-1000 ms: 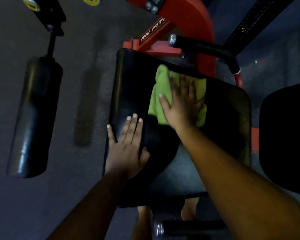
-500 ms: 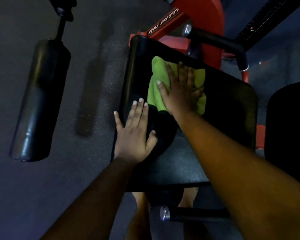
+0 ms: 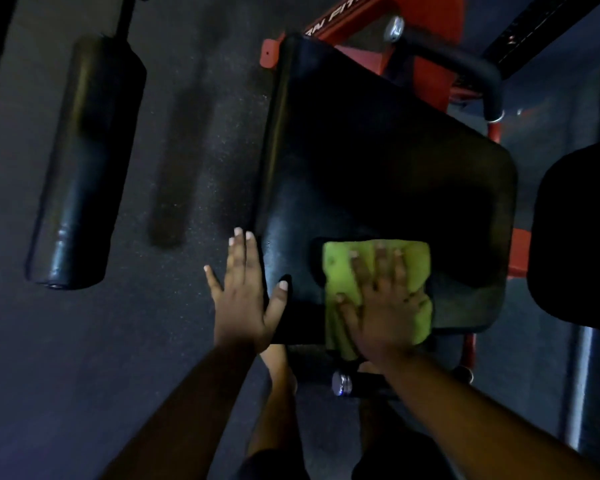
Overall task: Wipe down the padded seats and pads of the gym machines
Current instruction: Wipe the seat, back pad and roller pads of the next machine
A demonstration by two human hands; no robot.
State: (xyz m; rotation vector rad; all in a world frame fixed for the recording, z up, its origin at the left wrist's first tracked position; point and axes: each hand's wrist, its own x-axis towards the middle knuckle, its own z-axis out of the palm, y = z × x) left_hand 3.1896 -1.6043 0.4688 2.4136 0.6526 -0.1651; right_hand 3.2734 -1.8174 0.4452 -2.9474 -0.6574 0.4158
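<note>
1. right now your right hand (image 3: 383, 303) lies flat on the green cloth (image 3: 378, 292), fingers straight and spread, pressing it onto the black seat pad (image 3: 378, 161) rather than gripping it.
2. the cloth sits at the near edge of the pad, a little right of its middle; its near-left corner hangs over that edge, just above a chrome-capped bar (image 3: 343, 383) below.
3. your left hand (image 3: 245, 292) is open too, fingers straight and pointing far. the thumb rests on the pad's near-left corner, while the palm and fingers run along the pad's left side (whether they touch the side, you cannot tell from this angle).
4. the two hands are near each other but apart, with a strip of bare pad between thumb and cloth.
5. the pad is tilted in the view, its left edge catching a dull sheen, and the far part of it is in deep shadow.
6. beyond the pad's far edge stands the red machine frame (image 3: 426, 74) with white lettering, and a black curved handle (image 3: 465, 71) arcs over the far-right corner.
7. well to the left, a black roller pad (image 3: 87, 161) hangs on a dark stem above the speckled rubber floor (image 3: 201, 140).
8. at the right edge, another black pad (image 3: 579, 233) shows in part.
9. your bare legs show below the pad's near edge.
</note>
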